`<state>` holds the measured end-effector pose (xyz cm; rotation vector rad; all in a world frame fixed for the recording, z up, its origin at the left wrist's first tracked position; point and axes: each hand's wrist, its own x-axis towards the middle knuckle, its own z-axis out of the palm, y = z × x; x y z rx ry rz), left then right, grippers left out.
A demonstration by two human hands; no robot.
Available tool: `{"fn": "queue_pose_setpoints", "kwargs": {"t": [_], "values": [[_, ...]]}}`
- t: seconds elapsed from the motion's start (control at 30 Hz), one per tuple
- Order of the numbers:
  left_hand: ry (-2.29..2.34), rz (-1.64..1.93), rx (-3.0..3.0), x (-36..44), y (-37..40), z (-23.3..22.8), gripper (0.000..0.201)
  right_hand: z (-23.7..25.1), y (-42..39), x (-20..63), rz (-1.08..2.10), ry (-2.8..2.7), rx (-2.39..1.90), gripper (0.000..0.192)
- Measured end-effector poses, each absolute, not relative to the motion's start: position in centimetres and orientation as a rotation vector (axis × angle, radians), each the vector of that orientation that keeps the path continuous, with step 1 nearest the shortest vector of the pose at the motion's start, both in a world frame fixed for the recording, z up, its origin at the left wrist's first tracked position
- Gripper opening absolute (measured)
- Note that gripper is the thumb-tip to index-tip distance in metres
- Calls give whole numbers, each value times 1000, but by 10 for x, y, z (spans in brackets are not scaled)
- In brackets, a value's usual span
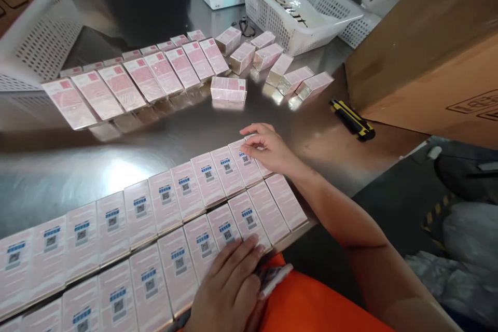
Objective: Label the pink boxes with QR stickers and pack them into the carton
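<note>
Left hand point(231, 285), apparently clasping a label sheet point(277, 281), is laid on pink boxes point(179, 264) seemingly being labelled by the loosely parted right hand point(268, 148), bare ones point(268, 209) needing stickers point(249, 219).

Near boxes: upper row point(140, 208) eleven, last part-hidden; lower row point(150, 290) at least ten, frame cuts it off. Far boxes: front row point(144, 78) eight, back row point(131, 55) eight. Loose boxes point(241, 57): eight. Cutter point(352, 119): one. White baskets point(268, 16): four-plus, overlapping.
</note>
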<state>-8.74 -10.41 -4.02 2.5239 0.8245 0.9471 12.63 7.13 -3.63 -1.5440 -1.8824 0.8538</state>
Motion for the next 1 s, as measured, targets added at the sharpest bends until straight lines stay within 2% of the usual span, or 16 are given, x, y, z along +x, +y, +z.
{"fn": "queue_pose_setpoints", "kwargs": {"t": [0.43,0.6,0.63,0.67,0.77,0.8,0.83,0.9,1.0], "values": [[830,920,2529,-89,-104,-36,16,-32,67,126,840,-1915,-1506,10],[847,956,2453,-87,-105,-33,12,-25,59,125,592,-2023,-1582,3],[854,991,2430,-86,-106,-32,12,-24,59,124,548,-2016,-1604,11],[864,1040,2406,-86,-108,-30,12,-23,60,124,524,-1993,-1627,30],[948,1133,2262,-91,-112,-20,10,-21,68,124,538,-1918,-1687,97],[1008,1092,2167,-95,-113,-15,10,-20,70,124,546,-1914,-1702,109],[1078,1021,2047,-100,-113,-10,13,-18,71,124,538,-1920,-1713,113],[1239,909,1765,-109,-110,-2,11,-9,66,121,494,-1947,-1690,99],[1393,911,1445,-117,-102,-1,20,10,37,115,591,-2022,-1414,47]]}}
